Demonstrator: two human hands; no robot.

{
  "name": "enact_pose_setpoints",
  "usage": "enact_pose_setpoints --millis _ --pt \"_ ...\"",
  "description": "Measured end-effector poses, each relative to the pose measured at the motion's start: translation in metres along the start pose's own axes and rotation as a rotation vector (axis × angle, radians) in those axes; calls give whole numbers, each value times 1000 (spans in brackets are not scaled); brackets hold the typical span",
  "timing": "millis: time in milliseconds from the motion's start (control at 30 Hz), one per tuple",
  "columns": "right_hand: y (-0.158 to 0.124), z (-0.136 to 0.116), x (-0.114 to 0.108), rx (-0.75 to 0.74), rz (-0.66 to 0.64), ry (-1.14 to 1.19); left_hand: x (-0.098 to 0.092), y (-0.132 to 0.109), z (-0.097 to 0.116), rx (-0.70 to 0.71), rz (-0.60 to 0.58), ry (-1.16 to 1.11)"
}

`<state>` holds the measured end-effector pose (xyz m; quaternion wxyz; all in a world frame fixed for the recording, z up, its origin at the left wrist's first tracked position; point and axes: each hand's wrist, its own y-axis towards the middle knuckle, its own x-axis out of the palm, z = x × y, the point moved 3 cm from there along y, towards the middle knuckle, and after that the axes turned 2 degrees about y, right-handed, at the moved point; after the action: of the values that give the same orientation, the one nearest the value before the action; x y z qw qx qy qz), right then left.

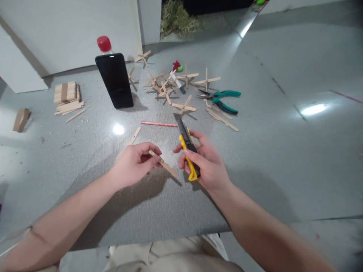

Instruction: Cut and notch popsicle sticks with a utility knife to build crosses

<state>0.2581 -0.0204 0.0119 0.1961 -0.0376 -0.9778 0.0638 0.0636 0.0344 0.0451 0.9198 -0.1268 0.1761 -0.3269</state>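
Observation:
My left hand (pixel 135 163) is closed around a flat wooden craft stick (pixel 166 166), which points right and down just above the grey table (pixel 269 151). My right hand (pixel 204 163) grips a yellow and black utility knife (pixel 187 151), blade end pointing up and away. The knife is close to the right end of the stick, and I cannot tell whether they touch. Another loose stick (pixel 135 135) lies on the table just beyond my left hand.
A red pencil (pixel 159 124) lies ahead of my hands. Further back are several crossed-stick pieces (pixel 184 105), green-handled pliers (pixel 222 100), a marker (pixel 178 82), a black phone (pixel 115 80) propped against a red-capped bottle (pixel 104 44), and a stack of sticks (pixel 67 96) at left.

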Motion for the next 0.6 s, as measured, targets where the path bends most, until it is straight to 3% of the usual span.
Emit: enact_pose_setpoints --millis 333,600 --pt "0 3 3 54 -20 17 0 -6 14 24 6 -140" --pt "-8 6 8 161 -151 32 0 -16 26 -26 129 -98"
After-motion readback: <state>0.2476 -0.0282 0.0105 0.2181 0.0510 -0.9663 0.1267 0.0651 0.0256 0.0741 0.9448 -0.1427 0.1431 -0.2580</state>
